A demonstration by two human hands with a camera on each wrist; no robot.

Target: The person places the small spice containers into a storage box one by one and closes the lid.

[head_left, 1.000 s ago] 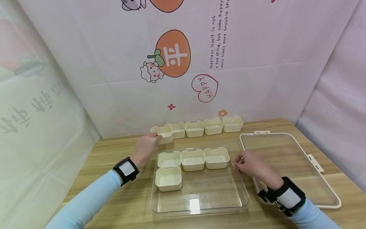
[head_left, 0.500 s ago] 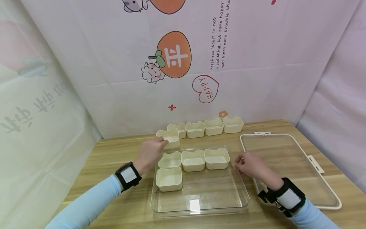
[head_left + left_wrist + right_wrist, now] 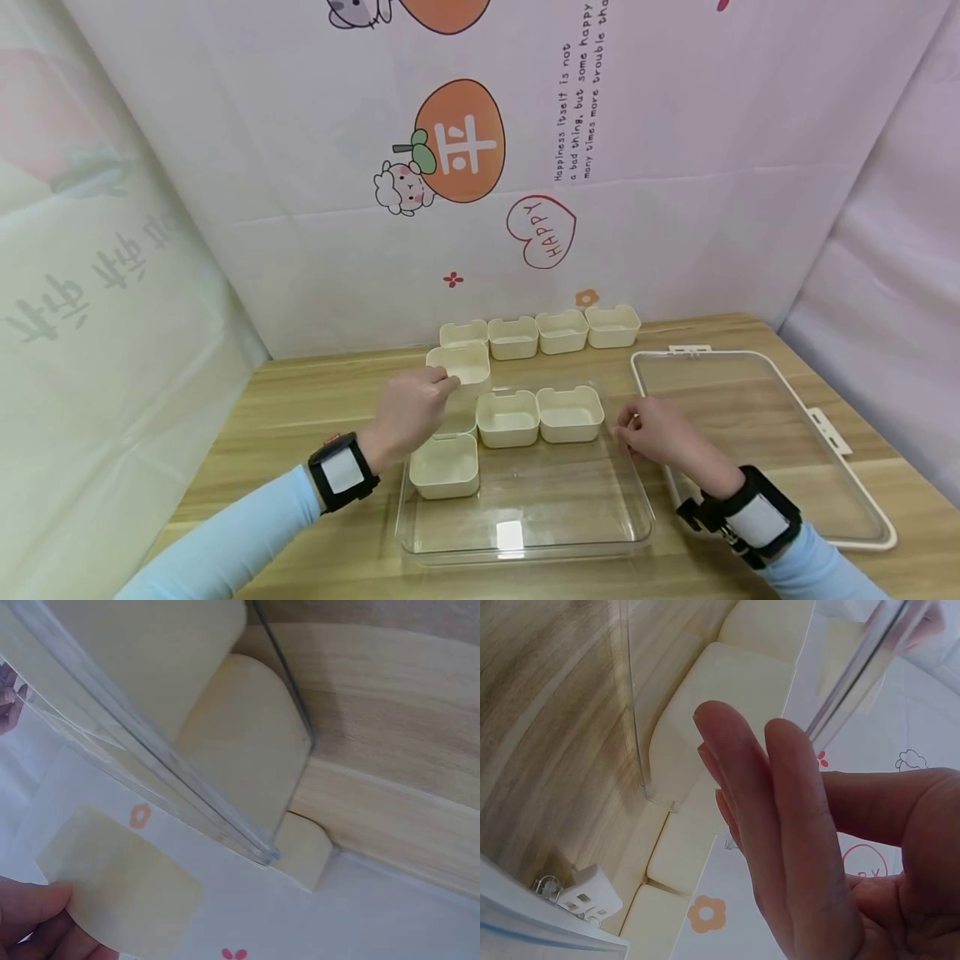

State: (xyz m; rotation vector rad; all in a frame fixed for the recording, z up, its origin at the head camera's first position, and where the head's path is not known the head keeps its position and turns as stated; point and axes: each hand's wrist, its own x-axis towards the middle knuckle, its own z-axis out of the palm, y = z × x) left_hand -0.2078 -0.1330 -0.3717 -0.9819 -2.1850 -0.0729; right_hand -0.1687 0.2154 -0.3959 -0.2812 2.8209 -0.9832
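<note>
Head view: we record the left hand [image 3: 411, 410] with its thumb and fingers pinching one edge of a cream bin [image 3: 459, 367]. The bin is held upright above the back left corner of a clear tray [image 3: 558, 504], and it partly hides the bin standing there. Left wrist view agrees: we note the thumb on the near face of the held bin, the fingers behind it, and the bin apart from the tray's rim.

Inside the tray we count four bins of the same kind: a back row of three [image 3: 507, 419], set side by side, and a single bin [image 3: 444, 467] in front of the leftmost one. The front and right parts of the tray floor lie bare.

We find the right hand [image 3: 654, 429] at the tray's right rim, thumb opposite the fingers with little space between them. Right wrist view shows the rim passing behind the fingers; we cannot tell whether they grip it.

Behind the tray, four more bins [image 3: 513, 338] stand in line on the wooden worktop [image 3: 300, 400], near a printed cloth [image 3: 322, 258]. To the right lies a transparent lid [image 3: 757, 425] with a white frame and clips.
</note>
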